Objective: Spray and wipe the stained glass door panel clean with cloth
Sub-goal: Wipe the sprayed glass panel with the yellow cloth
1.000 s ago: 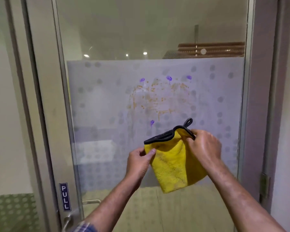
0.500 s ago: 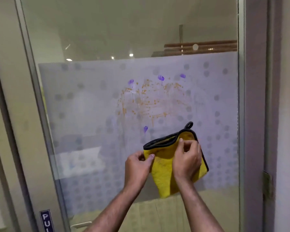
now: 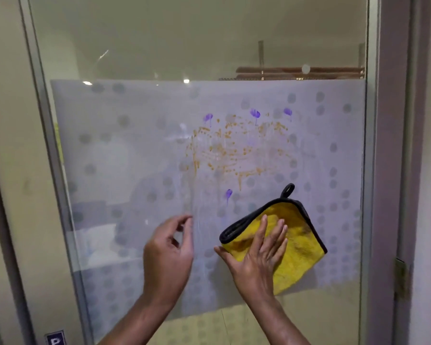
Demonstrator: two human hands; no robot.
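The right hand (image 3: 259,255) lies flat, fingers spread, pressing the folded yellow microfibre cloth with black edging (image 3: 294,242) against the frosted, dotted glass door panel (image 3: 135,158); it clasps nothing, only pins the cloth to the pane; the left hand (image 3: 168,247) hovers half curled and empty, just left of the cloth. The cloth sits below and slightly right of the orange speckled stain (image 3: 234,150), apart from it; purple drips (image 3: 255,113) ring that stain above and one lies below it. To wipe well, I judge the palm should carry even pressure up into the stain, sweeping in overlapping passes from its upper edge downward; turning the cloth to a fresh face once it soils would avoid smearing orange across the frosting.
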